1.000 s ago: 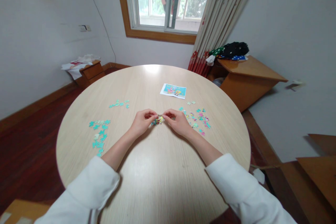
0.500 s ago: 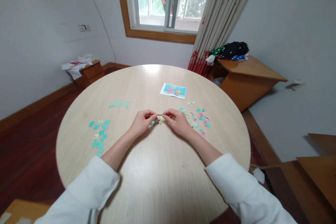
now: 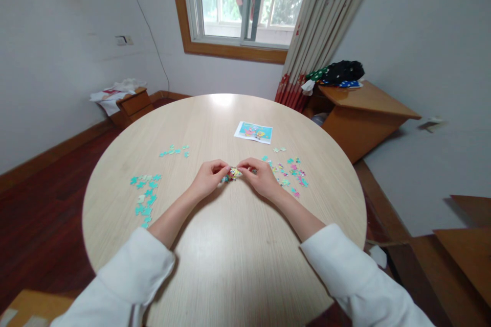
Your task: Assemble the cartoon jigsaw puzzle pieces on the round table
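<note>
Between my two hands, near the middle of the round table, are a few joined jigsaw puzzle pieces [image 3: 233,173] in yellow, white and teal. My left hand [image 3: 209,176] pinches their left edge with thumb and fingers. From the other side, my right hand [image 3: 258,174] grips the right edge in a pinch. The fingers hide part of the pieces. Just right of my right hand lie loose jigsaw pieces [image 3: 294,168] in pink, teal and yellow. A printed reference picture [image 3: 253,132] with cartoon figures on blue lies beyond my hands.
Teal jigsaw pieces [image 3: 148,199] lie at the left of the pale round table [image 3: 215,260], with a smaller group of pale green pieces [image 3: 174,150] farther back. A wooden cabinet [image 3: 368,112] with cloths on top stands behind the table at the right, beside a curtain [image 3: 318,20].
</note>
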`<state>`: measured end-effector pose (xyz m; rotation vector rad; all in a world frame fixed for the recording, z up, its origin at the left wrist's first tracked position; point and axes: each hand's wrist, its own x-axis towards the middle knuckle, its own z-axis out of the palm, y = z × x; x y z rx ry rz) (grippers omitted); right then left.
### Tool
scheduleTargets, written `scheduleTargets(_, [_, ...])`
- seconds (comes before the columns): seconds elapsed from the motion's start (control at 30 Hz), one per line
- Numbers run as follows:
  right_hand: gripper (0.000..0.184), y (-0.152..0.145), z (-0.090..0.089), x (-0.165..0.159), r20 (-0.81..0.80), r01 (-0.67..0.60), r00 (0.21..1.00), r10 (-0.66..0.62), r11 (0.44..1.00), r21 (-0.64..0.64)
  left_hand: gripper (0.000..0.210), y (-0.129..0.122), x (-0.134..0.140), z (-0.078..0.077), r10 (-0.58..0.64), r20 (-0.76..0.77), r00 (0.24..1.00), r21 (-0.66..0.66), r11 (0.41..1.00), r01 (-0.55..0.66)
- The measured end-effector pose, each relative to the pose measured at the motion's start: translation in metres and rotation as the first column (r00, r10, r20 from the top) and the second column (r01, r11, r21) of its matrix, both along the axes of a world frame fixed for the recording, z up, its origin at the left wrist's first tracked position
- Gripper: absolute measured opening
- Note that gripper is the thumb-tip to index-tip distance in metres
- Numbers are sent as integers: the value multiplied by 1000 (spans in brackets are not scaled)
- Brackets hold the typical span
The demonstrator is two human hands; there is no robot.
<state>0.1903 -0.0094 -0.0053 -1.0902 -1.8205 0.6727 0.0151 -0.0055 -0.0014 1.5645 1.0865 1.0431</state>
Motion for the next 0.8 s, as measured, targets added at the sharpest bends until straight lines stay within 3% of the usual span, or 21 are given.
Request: scheduleTargets(0.8, [8, -2, 5, -1, -19, -10, 1000, 9, 998, -56, 31, 0, 0, -1, -35, 33, 999, 9, 999, 35])
